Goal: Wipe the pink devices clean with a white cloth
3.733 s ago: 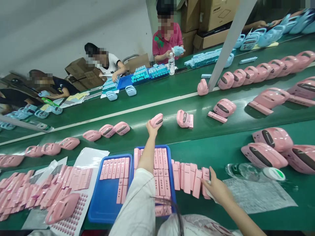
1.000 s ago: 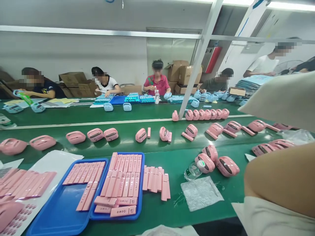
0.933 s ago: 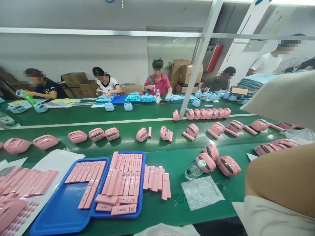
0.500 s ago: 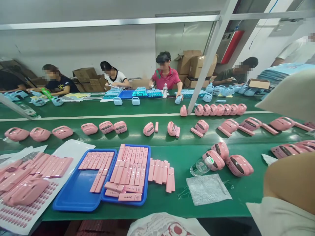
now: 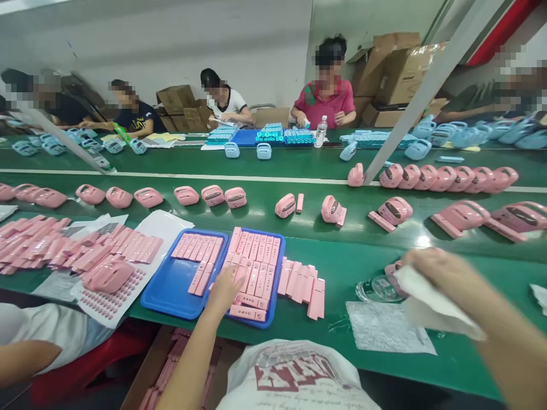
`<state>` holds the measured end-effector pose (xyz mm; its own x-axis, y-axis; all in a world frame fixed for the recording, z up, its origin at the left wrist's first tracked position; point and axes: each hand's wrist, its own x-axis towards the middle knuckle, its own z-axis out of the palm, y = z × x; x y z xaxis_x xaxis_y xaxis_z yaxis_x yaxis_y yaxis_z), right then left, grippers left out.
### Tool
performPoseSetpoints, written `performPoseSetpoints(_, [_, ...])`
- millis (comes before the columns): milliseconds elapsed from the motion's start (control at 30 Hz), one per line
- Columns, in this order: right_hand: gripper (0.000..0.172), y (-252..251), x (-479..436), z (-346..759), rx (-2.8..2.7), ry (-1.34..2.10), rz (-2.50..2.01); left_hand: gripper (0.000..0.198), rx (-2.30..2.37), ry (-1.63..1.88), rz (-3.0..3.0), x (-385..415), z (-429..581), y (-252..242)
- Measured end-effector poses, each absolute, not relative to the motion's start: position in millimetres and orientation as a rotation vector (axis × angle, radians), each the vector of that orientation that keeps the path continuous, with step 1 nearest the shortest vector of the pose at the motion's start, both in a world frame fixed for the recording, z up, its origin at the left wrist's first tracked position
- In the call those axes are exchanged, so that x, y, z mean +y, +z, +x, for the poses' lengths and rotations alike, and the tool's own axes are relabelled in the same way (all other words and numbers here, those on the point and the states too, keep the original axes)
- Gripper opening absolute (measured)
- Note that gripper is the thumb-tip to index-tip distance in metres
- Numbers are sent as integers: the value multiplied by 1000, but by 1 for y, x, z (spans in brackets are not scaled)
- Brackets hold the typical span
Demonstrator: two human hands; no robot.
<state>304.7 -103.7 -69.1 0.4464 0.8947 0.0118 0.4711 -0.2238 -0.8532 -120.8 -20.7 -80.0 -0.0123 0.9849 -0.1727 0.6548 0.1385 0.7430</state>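
Note:
My left hand (image 5: 224, 286) reaches onto the right-hand blue tray (image 5: 273, 310), fingers stretched flat on the rows of pink strip panels (image 5: 256, 265) lying in it. My right hand (image 5: 431, 266) is closed on a white cloth (image 5: 427, 304) at the right. It hovers just over a pink housing (image 5: 392, 269) that it mostly hides. A second blue tray (image 5: 171, 290) with fewer pink strips sits to the left. More loose strips (image 5: 301, 282) lie on the green table beside the trays.
Pink housings (image 5: 285, 206) ride the green conveyor belt (image 5: 256, 219) beyond the trays. A clear bottle (image 5: 376, 288) and a plastic bag (image 5: 387, 335) lie near my right hand. A slanted metal post (image 5: 421, 94) rises at the right. Co-workers sit across; another person's arm (image 5: 25, 356) is at the lower left.
The view has tilted down. My left hand has come into view and settled on the tray's strips. My right arm, raised before, has lowered with the white cloth over the pink housings.

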Motion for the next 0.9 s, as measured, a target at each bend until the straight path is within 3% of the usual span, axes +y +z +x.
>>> performPoseSetpoints(67, [42,-85,-105,273,-629,1300,-1849,26,1986,642,1700,-11,-128,-116])
performPoseSetpoints(133, [40,-108,-115,234,-143,1676,-1715,22,2067,622,1730,-6,-132,-139])
performPoseSetpoints(233, [23,-140,-142,188,-25,1708,-1641,14,2098,567,1707,-1,-130,-153])
performPoseSetpoints(400, [34,-174,-189,196,-424,1779,-1735,15,2086,477,1741,10,-128,-147])
performPoseSetpoints(467, [40,-178,-201,222,-622,1670,-1831,21,2012,540,1678,12,-127,-140])
performPoseSetpoints(600, [38,-162,-210,291,-451,1300,-1776,32,1712,777,1397,7,-116,-122])
performPoseSetpoints(767, [37,-124,-201,348,-476,158,-1818,37,1393,858,1127,-7,-83,-105])
performPoseSetpoints(900, [43,-120,-166,346,-1089,-445,-2051,36,1200,817,1029,-15,-55,-95])
